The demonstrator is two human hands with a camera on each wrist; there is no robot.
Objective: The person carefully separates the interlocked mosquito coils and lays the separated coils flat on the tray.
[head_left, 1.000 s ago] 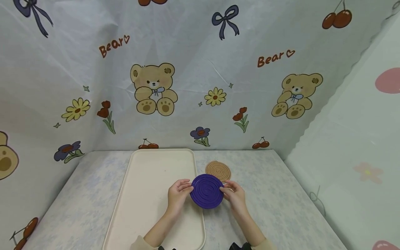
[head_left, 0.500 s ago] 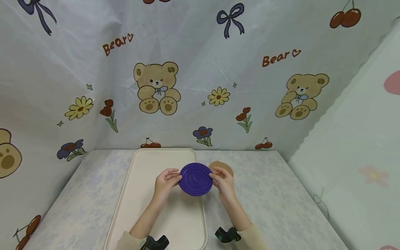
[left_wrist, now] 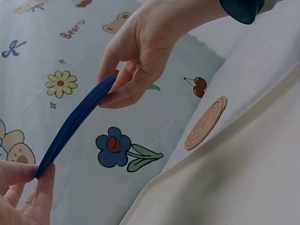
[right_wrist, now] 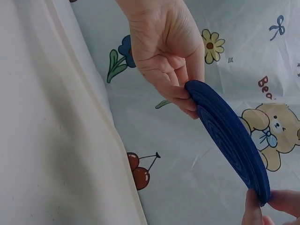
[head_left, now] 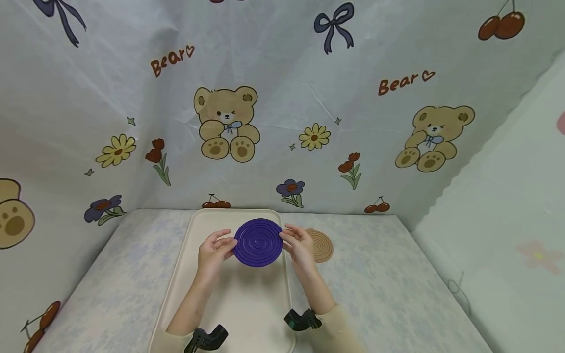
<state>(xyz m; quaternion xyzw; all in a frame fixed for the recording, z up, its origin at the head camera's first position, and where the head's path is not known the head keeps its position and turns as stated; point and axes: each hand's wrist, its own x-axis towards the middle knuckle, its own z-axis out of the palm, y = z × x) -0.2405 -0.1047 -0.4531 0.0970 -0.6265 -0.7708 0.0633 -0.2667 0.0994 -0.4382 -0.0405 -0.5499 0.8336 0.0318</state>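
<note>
A round purple-blue disc (head_left: pixel 258 242) with spiral ridges is held up above the cream tray (head_left: pixel 247 314). The left hand (head_left: pixel 213 255) pinches its left edge, and the right hand (head_left: pixel 301 247) pinches its right edge, each between thumb and fingers. In the left wrist view the disc (left_wrist: pixel 75 123) appears nearly edge-on between both hands, raised off the tray. The right wrist view also shows the disc (right_wrist: pixel 229 136) tilted, with a hand gripping each end.
A tan spiral disc (head_left: pixel 322 246) lies on the table (head_left: pixel 375 294) just right of the tray, partly behind the right hand. A printed bear cloth (head_left: pixel 265 59) hangs behind the table, and a pale cloth (head_left: pixel 507 196) hangs at the right.
Both hands have carried the purple-blue disc left and away from the body, from over the tray's right rim to above the tray. The tan disc stays on the table.
</note>
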